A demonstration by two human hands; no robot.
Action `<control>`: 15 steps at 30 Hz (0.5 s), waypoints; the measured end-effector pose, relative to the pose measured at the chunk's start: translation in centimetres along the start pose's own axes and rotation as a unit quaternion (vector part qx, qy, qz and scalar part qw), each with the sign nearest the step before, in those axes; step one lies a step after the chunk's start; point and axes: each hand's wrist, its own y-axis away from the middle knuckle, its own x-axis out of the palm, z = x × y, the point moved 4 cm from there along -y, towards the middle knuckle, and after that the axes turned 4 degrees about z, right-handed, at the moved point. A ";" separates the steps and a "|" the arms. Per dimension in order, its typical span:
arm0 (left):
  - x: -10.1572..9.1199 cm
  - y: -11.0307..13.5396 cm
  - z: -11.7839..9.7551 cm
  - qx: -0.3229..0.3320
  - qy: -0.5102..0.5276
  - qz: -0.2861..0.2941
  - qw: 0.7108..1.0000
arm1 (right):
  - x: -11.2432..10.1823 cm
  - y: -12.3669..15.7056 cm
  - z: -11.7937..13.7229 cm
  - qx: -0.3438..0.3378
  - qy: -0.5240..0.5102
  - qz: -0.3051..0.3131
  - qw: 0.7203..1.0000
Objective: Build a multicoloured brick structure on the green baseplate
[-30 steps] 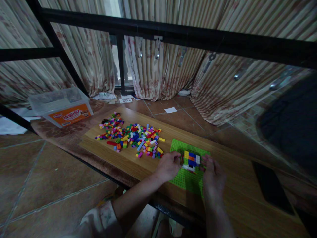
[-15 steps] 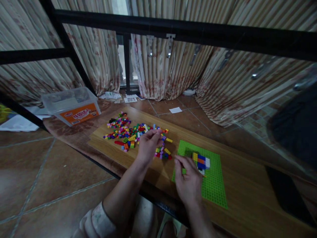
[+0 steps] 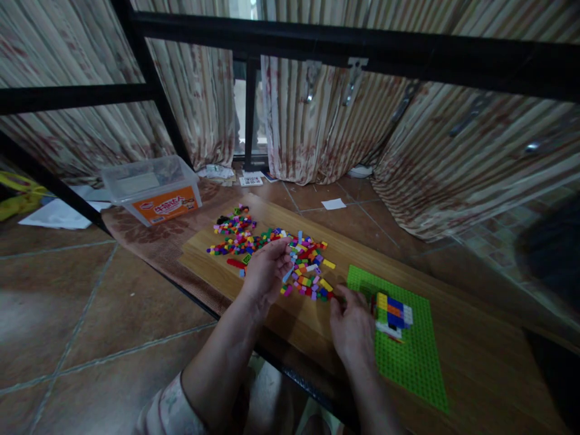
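My left hand [image 3: 266, 270] hovers over a spread of small coloured building bricks [image 3: 310, 257], its thumb and fingers pinched together. Whatever sits at those fingertips is too small to name. At the near right end of the bricks is my right hand [image 3: 354, 326], thumb and forefinger curled towards each other next to a dark red piece; what they hold, if anything, is unclear. Right of that hand lies a green studded baseplate [image 3: 414, 374]. On it stands a flat built block [image 3: 394, 311] of yellow, blue, orange and white bricks, with white parts at its near side.
The wooden board [image 3: 290, 329] carries the bricks and baseplate. A clear plastic tub [image 3: 154, 187] with an orange label stands beyond its left end. A dark flat object [image 3: 550, 362] lies at the right. Black metal bars [image 3: 362, 36] cross in front of the curtains.
The view has swung left, so things sit further right. My left hand stays over the bricks with its fingers curled in more. My right hand has drawn away from the built block towards the bricks.
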 end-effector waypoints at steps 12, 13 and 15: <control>-0.5 0.4 -0.7 -0.023 0.018 0.006 1.000 | 0.7 -1.1 0.1 0.003 -0.019 -0.022 1.000; -0.5 0.4 -0.5 -0.028 0.017 0.010 0.999 | 0.6 -1.3 0.2 0.004 -0.017 -0.031 0.999; -0.3 0.5 -0.3 -0.034 0.010 0.014 0.999 | 0.7 -1.7 0.5 0.004 -0.003 -0.036 0.999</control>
